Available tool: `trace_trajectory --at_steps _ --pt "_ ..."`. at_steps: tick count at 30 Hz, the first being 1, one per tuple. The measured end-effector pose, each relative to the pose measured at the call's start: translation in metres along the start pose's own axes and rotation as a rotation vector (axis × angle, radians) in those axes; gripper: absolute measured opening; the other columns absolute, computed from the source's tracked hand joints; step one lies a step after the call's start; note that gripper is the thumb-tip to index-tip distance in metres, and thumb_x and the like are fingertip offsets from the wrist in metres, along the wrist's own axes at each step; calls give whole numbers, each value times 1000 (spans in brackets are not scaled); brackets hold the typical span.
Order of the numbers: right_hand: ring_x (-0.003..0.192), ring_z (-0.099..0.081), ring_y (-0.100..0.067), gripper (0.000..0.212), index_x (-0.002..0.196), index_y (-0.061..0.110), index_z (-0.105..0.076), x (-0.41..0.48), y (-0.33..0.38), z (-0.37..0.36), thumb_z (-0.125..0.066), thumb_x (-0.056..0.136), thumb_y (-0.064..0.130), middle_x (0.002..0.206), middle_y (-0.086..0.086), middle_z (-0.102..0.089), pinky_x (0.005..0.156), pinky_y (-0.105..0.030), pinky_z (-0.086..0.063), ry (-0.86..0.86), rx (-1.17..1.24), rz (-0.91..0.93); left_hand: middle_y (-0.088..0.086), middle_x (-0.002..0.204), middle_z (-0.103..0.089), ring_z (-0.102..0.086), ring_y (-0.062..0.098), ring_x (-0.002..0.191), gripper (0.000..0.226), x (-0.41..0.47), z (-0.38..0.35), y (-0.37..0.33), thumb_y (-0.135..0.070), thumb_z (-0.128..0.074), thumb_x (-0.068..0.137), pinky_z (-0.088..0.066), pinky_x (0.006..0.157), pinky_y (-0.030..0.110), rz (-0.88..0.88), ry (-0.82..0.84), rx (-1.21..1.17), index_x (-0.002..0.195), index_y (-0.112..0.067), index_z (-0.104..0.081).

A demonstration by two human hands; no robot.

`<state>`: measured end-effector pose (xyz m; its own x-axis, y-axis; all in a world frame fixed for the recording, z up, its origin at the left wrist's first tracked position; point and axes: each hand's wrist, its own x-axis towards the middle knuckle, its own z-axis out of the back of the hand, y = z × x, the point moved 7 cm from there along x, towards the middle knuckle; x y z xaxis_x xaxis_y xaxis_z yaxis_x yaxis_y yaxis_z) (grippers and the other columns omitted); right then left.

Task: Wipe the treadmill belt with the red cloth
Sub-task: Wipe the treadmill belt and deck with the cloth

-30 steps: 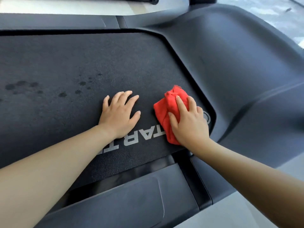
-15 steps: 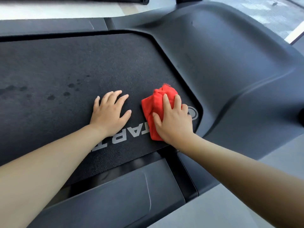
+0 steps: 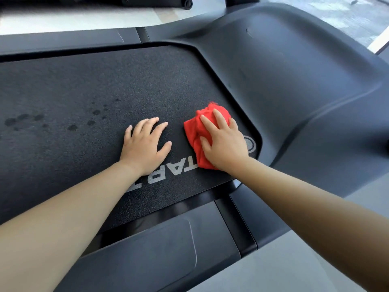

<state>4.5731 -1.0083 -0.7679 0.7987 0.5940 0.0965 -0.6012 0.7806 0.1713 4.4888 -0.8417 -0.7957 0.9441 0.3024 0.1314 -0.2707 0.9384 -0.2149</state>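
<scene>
The black textured treadmill belt (image 3: 101, 87) fills the middle of the view, with grey lettering near its front edge. A bunched red cloth (image 3: 194, 127) lies on the belt close to its right end. My right hand (image 3: 223, 142) presses flat on top of the cloth, fingers spread over it and thumb against its left side. My left hand (image 3: 145, 144) rests flat on the bare belt just left of the cloth, fingers apart, holding nothing. Several dark wet spots (image 3: 72, 127) mark the belt to the left of my left hand.
A dark plastic motor cover (image 3: 294, 85) rises to the right of the belt. Side rails (image 3: 164, 249) run along the near and far edges. Light floor (image 3: 294, 262) shows at bottom right and along the top.
My right hand and the cloth have barely moved on the belt. The camera has shifted a little. My left hand stays planted.
</scene>
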Motion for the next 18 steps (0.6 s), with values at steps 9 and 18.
trace_trajectory --at_steps 9,18 --pt "131 -28 -38 52 143 31 -37 9 -10 3 -45 92 38 154 -4 -26 100 -46 -37 -41 64 -84 -3 148 -32 -23 20 138 55 1 0 1 -50 -42 87 -13 112 49 3 -24 -1 138 -30 -38" --pt "134 -27 -39 57 143 34 -37 -11 -15 2 -49 89 47 156 -3 -25 101 -46 -36 -43 65 -19 -3 150 -29 -20 19 140 55 -1 1 0 -48 -42 90 -11 114 48 5 -12 -6 141 -29 -36"
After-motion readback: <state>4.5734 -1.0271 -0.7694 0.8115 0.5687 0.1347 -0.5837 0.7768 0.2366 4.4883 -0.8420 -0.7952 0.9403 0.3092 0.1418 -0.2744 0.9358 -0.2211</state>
